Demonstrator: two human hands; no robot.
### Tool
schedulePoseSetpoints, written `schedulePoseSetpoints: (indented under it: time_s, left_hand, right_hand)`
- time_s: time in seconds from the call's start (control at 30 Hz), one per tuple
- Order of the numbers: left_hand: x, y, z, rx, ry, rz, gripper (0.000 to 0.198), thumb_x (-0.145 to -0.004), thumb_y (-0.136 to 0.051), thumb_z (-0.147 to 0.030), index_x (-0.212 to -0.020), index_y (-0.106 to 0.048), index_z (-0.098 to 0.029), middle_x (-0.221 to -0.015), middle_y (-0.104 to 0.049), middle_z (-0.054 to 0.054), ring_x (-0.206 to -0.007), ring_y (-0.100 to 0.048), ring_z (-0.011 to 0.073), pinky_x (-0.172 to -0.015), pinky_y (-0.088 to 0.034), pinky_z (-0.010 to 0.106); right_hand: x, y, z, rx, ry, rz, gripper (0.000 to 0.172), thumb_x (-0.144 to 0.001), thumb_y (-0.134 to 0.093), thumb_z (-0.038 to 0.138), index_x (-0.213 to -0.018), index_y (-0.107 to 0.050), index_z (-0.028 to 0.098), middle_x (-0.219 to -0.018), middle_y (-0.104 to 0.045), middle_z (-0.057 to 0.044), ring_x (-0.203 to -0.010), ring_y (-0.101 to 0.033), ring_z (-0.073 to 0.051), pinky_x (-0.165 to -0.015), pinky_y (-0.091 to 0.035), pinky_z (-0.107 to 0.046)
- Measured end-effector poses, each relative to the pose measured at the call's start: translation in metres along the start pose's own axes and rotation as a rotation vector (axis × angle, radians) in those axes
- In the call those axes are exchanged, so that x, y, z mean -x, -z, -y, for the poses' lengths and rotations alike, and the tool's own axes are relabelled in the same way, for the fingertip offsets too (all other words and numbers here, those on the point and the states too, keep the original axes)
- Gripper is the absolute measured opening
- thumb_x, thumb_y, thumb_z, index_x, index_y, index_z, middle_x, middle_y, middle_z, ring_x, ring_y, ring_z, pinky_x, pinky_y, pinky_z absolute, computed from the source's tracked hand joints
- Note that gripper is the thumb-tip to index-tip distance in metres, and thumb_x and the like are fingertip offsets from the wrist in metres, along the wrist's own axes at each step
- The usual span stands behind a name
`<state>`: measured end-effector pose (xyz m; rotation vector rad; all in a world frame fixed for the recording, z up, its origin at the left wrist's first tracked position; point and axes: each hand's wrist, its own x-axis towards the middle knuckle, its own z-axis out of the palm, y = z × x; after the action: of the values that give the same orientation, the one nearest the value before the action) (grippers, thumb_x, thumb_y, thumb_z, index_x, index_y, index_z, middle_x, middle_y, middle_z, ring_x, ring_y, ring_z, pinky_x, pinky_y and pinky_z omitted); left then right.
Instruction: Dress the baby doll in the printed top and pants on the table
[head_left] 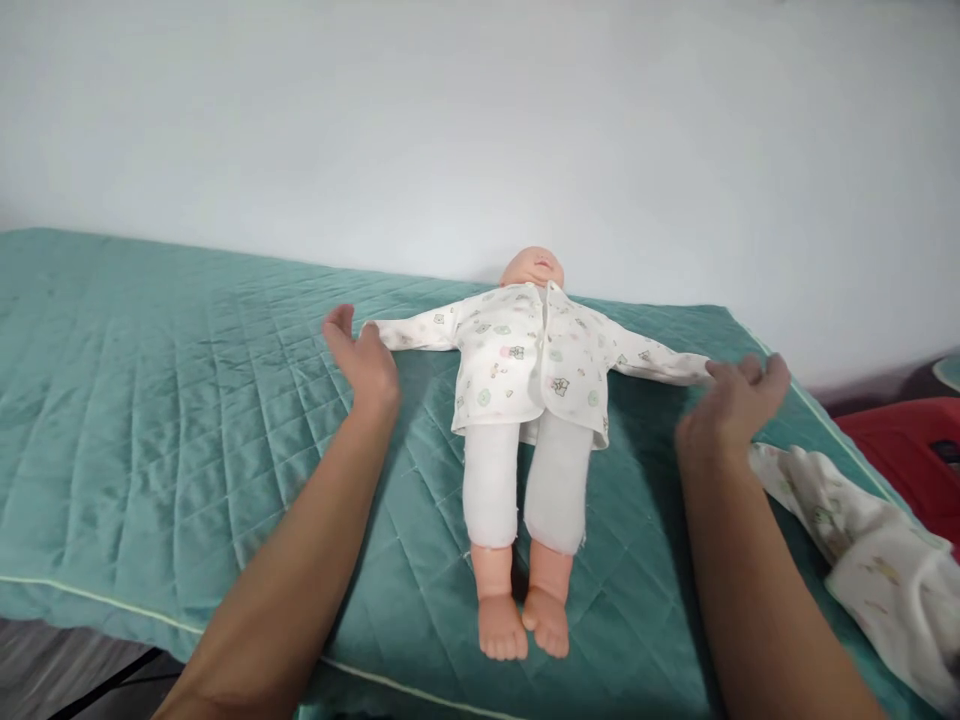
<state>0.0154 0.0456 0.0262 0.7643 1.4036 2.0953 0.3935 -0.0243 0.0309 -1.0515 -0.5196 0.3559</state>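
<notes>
A baby doll lies on its back on a teal quilted mattress, head toward the wall, bare feet toward me. It wears a white printed top with both sleeves spread out sideways. My left hand rests at the end of the doll's left-side sleeve, fingers apart, touching the cuff. My right hand hovers at the end of the other sleeve, fingers loosely spread over the cuff. Neither hand grips anything that I can see.
A crumpled white printed garment lies on the mattress at the right, near my right forearm. A red object stands beyond the mattress's right edge. A pale wall runs behind the mattress.
</notes>
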Motion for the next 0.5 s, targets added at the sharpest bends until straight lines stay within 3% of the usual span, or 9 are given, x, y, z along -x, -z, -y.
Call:
schedulePoseSetpoints:
  time_s: [0.07, 0.1, 0.2, 0.3, 0.37, 0.5]
  left_hand:
    - [0.022, 0.006, -0.006, -0.107, -0.200, 0.116, 0.039, -0.087, -0.052, -0.002, -0.122, -0.057, -0.020, -0.141, -0.057, 0.007, -0.139, -0.049, 0.0159, -0.125, -0.028, 0.032]
    - [0.033, 0.010, -0.008, -0.141, -0.255, 0.198, 0.037, -0.088, -0.051, -0.003, -0.120, -0.060, -0.020, -0.136, -0.061, 0.006, -0.135, -0.052, 0.0172, -0.123, -0.030, 0.033]
    - [0.063, 0.027, -0.013, -0.187, -0.218, 0.491, 0.031, -0.087, -0.051, -0.006, -0.107, -0.069, -0.020, -0.115, -0.070, 0.005, -0.117, -0.063, 0.0203, -0.114, -0.041, 0.035]
    - [0.081, 0.046, -0.015, -0.283, -0.127, 0.741, 0.034, -0.079, -0.058, -0.005, -0.105, -0.072, -0.023, -0.114, -0.072, 0.005, -0.116, -0.064, 0.0245, -0.115, -0.041, 0.041]
    - [0.088, 0.057, -0.016, -0.349, -0.109, 0.825, 0.043, -0.074, -0.063, -0.004, -0.111, -0.071, -0.024, -0.121, -0.071, 0.007, -0.122, -0.061, 0.0278, -0.118, -0.037, 0.045]
    - [0.095, 0.068, -0.019, -0.464, -0.151, 0.860, 0.049, -0.071, -0.071, -0.008, -0.117, -0.069, -0.026, -0.128, -0.069, 0.011, -0.129, -0.057, 0.0332, -0.120, -0.034, 0.050]
  right_hand:
    - [0.027, -0.004, 0.005, 0.063, 0.172, 0.011, 0.058, -0.073, -0.058, 0.001, -0.124, -0.053, 0.028, -0.154, -0.048, -0.002, -0.149, -0.039, -0.015, -0.121, -0.035, -0.038]
    - [0.043, -0.004, 0.008, 0.102, 0.202, 0.070, 0.059, -0.074, -0.061, 0.004, -0.127, -0.053, 0.028, -0.155, -0.049, -0.004, -0.148, -0.042, -0.017, -0.124, -0.030, -0.043]
    - [0.090, 0.002, 0.013, 0.227, 0.079, 0.322, 0.055, -0.076, -0.062, 0.012, -0.129, -0.058, 0.028, -0.149, -0.055, -0.005, -0.142, -0.049, -0.019, -0.122, -0.034, -0.048]
    - [0.122, 0.019, 0.015, 0.331, 0.000, 0.467, 0.059, -0.070, -0.062, 0.006, -0.125, -0.064, 0.027, -0.140, -0.061, -0.005, -0.135, -0.053, -0.022, -0.119, -0.037, -0.047]
    - [0.133, 0.028, 0.017, 0.409, 0.027, 0.509, 0.060, -0.068, -0.065, 0.006, -0.125, -0.065, 0.027, -0.136, -0.062, -0.007, -0.132, -0.054, -0.025, -0.120, -0.034, -0.049]
    - [0.138, 0.029, 0.021, 0.732, 0.134, 0.601, 0.056, -0.077, -0.068, 0.022, -0.132, -0.060, 0.023, -0.125, -0.063, -0.011, -0.120, -0.056, -0.031, -0.111, -0.040, -0.054]
